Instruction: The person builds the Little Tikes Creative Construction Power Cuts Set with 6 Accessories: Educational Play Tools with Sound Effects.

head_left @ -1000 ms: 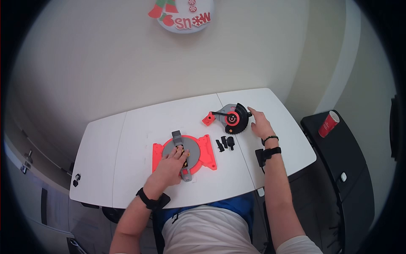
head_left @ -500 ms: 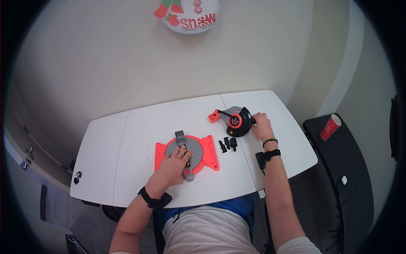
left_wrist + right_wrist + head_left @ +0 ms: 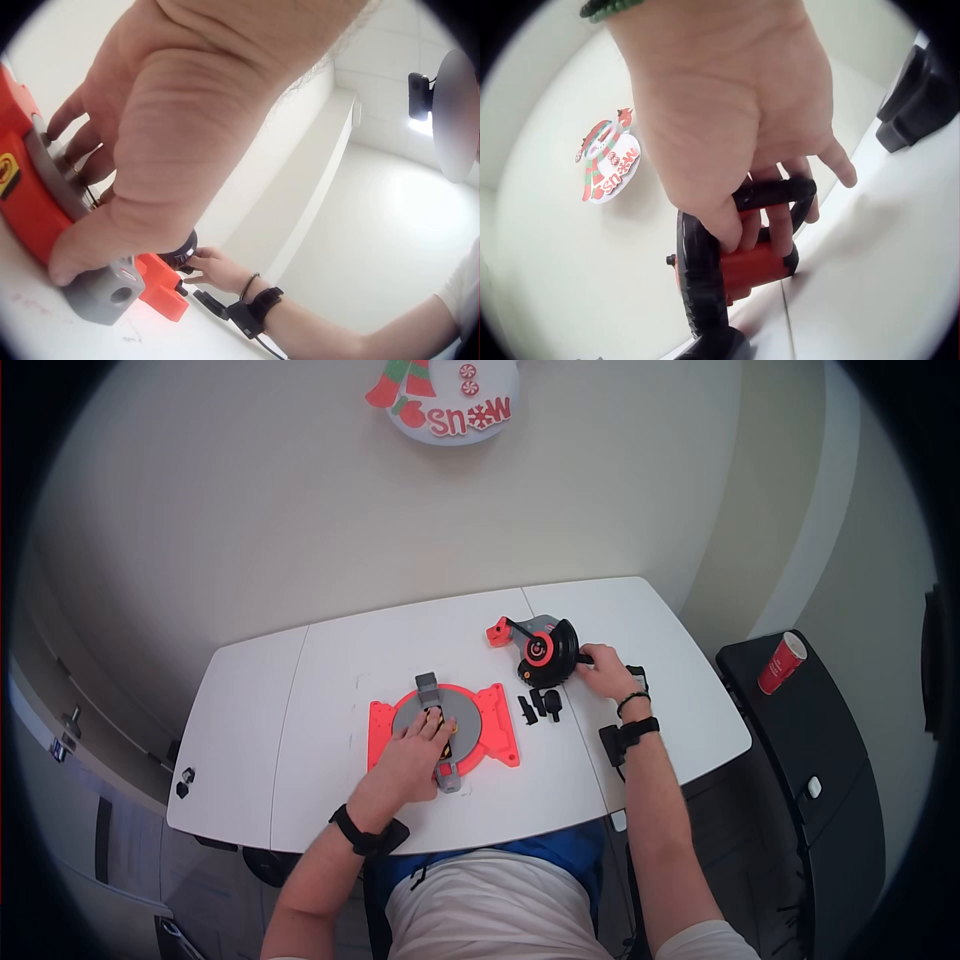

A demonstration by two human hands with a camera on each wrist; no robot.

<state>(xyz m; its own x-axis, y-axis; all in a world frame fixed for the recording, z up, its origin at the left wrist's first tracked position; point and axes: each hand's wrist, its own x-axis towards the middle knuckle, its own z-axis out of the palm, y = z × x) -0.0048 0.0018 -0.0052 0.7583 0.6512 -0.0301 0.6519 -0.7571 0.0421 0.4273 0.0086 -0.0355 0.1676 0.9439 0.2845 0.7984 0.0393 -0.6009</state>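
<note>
A toy saw head (image 3: 548,650), black, grey and red, is at the table's right part. My right hand (image 3: 608,675) grips its black handle (image 3: 769,195), fingers passing through the loop in the right wrist view. My left hand (image 3: 408,758) lies on the round grey plate (image 3: 465,722) of the red base (image 3: 497,728), fingers spread over a black and yellow strip. In the left wrist view that hand's thumb rests by the grey end block (image 3: 109,292).
Small black parts (image 3: 540,705) lie between base and saw head. Another black item (image 3: 638,679) is behind the right wrist. A red cup (image 3: 782,663) stands on the dark side table (image 3: 845,800). Small dark pieces (image 3: 185,783) sit at the white table's left edge.
My right hand has taken hold of the saw head's handle. The saw head has turned and shifted slightly toward the small black parts. My left hand stays on the base.
</note>
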